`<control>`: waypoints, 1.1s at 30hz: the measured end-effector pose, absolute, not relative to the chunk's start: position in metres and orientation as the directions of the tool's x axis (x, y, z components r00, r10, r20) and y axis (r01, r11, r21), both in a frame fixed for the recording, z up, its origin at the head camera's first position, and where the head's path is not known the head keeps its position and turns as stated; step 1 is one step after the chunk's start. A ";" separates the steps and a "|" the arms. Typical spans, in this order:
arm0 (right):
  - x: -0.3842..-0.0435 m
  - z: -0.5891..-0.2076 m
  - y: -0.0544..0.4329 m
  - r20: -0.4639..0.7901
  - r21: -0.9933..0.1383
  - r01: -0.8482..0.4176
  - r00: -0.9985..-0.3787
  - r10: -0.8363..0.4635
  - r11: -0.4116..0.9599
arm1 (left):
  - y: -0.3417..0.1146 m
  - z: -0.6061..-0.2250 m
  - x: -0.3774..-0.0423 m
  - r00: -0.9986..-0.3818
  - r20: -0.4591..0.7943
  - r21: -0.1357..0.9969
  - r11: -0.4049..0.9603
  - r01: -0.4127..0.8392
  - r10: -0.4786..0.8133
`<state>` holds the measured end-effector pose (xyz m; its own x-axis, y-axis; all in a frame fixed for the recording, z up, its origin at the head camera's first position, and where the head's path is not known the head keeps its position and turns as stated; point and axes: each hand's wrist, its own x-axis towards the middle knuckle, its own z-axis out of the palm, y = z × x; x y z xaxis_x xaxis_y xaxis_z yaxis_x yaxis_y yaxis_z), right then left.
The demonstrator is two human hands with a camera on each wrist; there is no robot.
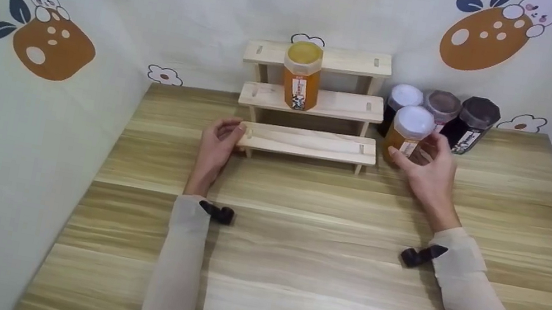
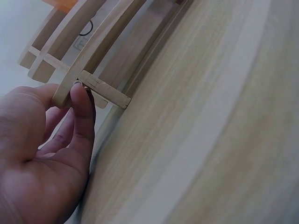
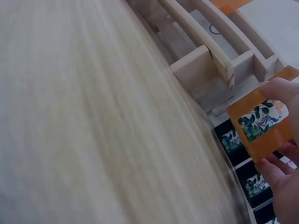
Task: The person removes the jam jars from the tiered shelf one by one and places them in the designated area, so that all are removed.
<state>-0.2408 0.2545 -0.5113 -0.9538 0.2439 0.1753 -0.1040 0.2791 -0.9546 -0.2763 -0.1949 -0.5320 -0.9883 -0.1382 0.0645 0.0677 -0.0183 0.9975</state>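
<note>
A three-step wooden rack (image 1: pixel 306 143) stands at the back of the table. My left hand (image 1: pixel 219 142) pinches the left end of its lowest board; in the left wrist view the thumb and fingers (image 2: pixel 83 109) close around that board's tip. My right hand (image 1: pixel 434 174) grips an orange jar (image 1: pixel 409 133) with a white lid, just right of the rack. The right wrist view shows this jar (image 3: pixel 261 123) tilted, its leafy label facing the camera, above darker jars. Another orange jar (image 1: pixel 301 77) with a yellowish lid stands upright on the middle step.
Behind the held jar stand a dark jar with a white lid (image 1: pixel 406 94), a jar with a brownish lid (image 1: pixel 442 105) and a black-lidded jar (image 1: pixel 476 119). A patterned backdrop (image 1: pixel 208 24) rises behind the wooden table (image 1: pixel 302 262) and along its sides.
</note>
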 end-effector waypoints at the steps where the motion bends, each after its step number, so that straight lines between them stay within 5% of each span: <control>1: -0.241 -0.512 0.255 0.172 -0.954 -0.101 -0.955 0.240 0.282 | -0.195 -0.532 -0.276 -0.989 0.057 0.998 -0.028 0.062 -0.135; 33: -0.252 -0.525 0.255 0.156 -0.917 -0.061 -0.964 0.214 0.393 | -0.194 -0.533 -0.278 -0.985 0.073 0.997 0.015 0.072 -0.157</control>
<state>-0.2518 0.2550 -0.5248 -0.9643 0.2142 0.1556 -0.0606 0.3933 -0.9174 -0.2776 -0.1942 -0.5325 -0.9848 -0.1572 0.0732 0.0718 0.0149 0.9973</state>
